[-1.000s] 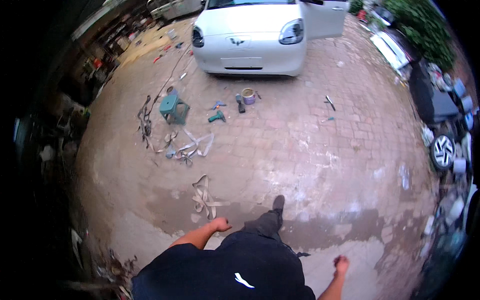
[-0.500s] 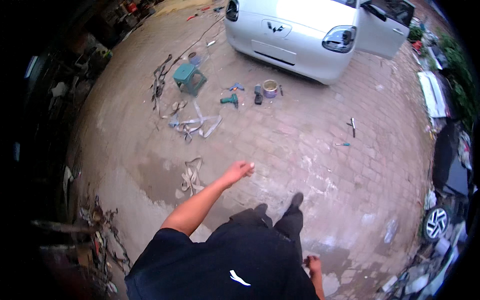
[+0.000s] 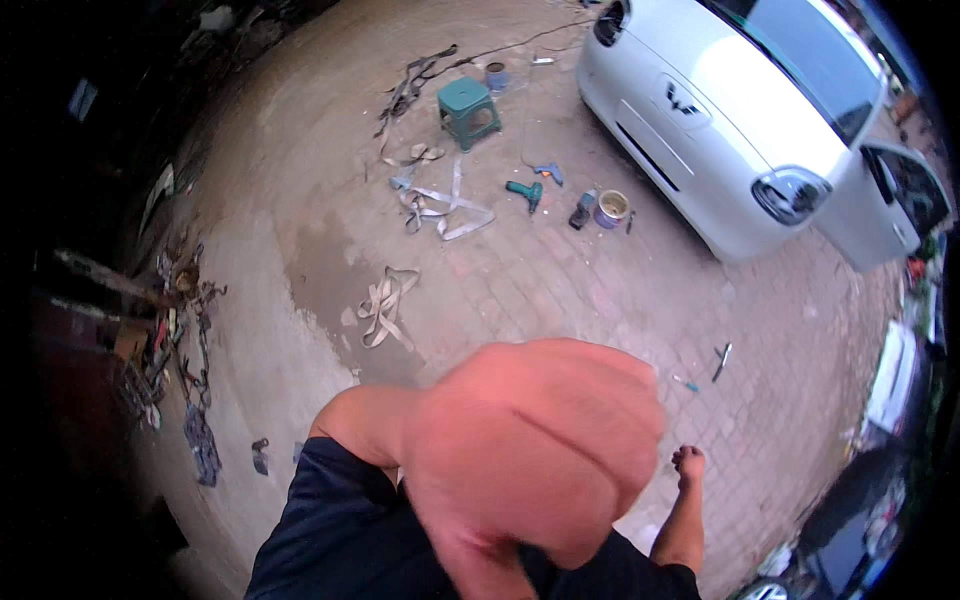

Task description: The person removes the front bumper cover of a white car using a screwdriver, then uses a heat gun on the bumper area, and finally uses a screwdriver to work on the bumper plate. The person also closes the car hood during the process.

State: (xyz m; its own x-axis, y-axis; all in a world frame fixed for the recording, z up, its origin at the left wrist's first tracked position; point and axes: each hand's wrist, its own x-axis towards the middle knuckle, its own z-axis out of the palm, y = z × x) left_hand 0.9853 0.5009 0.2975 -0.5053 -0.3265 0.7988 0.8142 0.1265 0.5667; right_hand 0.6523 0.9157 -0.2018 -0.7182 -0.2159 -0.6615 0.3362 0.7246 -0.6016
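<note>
- The left hand [image 3: 540, 450] is big and blurry in the lower middle of the frame. We see its back, with the fingers side by side. The palm is hidden, so I cannot tell if it is closed or has something in it.
- The right hand [image 3: 688, 463] is small, at the lower right of the frame. Its fingers bend in a bit. I see nothing in it, but I cannot tell if it is shut.
- Nearest to the right hand, just above it in the frame, are a little tool with a teal end [image 3: 685, 383] and a black and silver tool [image 3: 722, 362]. Both lie on the bricks, apart from the hand.
- What looks done: the tools are out on the ground, and the door [image 3: 868, 235] of the white car [image 3: 720, 130] is open, at the upper right of the frame.
- What looks left: no tool I can see is in use or put away. A green drill [image 3: 526, 192], a blue tool [image 3: 549, 173] and a tub [image 3: 608, 220] sit in the upper middle.
- The pale strap [image 3: 468, 229] lies loose below the green stool [image 3: 465, 95] in the frame, and the tan strap [image 3: 383, 318] is left of the middle. Neither is rolled up.
</note>
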